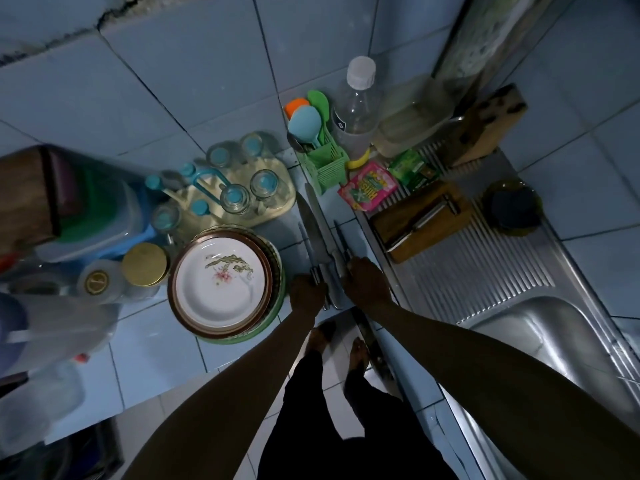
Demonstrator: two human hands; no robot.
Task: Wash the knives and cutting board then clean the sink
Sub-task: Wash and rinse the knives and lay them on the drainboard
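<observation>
Left hand [306, 294] grips knife handles and right hand [369, 282] curls on another among the knives [320, 233] near the tabletop's [162, 351] front edge, beside stacked plates [221, 282].

Desk [156, 362]: pale blue tile. Plate [221, 284]: white, brown rim, pink floral motif. Utensil holder [325, 168]: green. Sachet [367, 187]: pink. Cutting board [420, 220]: brown wood. Sink [554, 341]: silver steel, ribbed drainer. Jar lid [144, 265]: gold.

A blue-tiled worktop [156, 344] carries a stack of plates [221, 284], a cream rack of upturned glasses [239, 188], several knives [320, 233] lying side by side, a green utensil caddy [323, 166] and gold-lidded jars [143, 265]. On the steel drainboard [485, 271] beside it lie a wooden cutting board [420, 220], a pink detergent sachet [367, 185] and a knife block [488, 124].
</observation>
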